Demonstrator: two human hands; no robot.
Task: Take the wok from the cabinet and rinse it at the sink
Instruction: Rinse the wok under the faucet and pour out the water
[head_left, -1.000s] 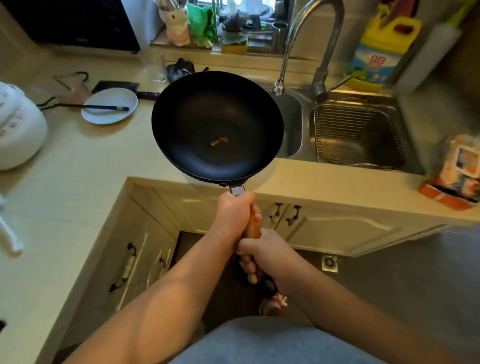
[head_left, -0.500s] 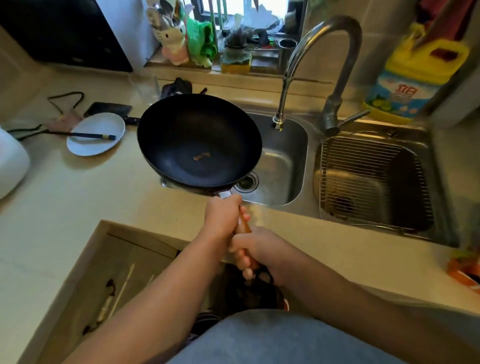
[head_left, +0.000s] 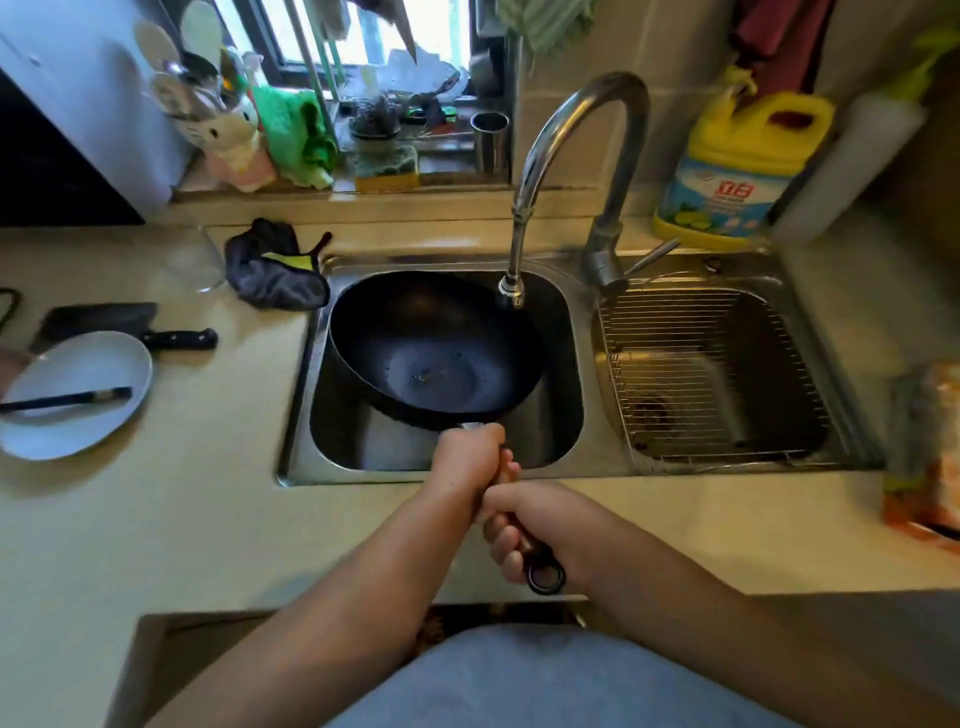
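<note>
The black wok sits low inside the left basin of the steel sink, tilted a little toward me, with small specks in its bottom. Both hands grip its wooden handle: my left hand close to the pan, my right hand behind it near the black ring at the handle's end. The curved tap arches over the basin, its spout just above the wok's far right rim. No water runs from it.
The right basin holds a wire rack. A dark cloth lies at the sink's back left corner. On the left counter are a cleaver and a plate with chopsticks. A yellow detergent jug stands behind the tap.
The wok has moved from above the counter's edge rightward and down into the left basin, under the spout. Both hands kept their grip on the handle. My view came closer to the sink.
</note>
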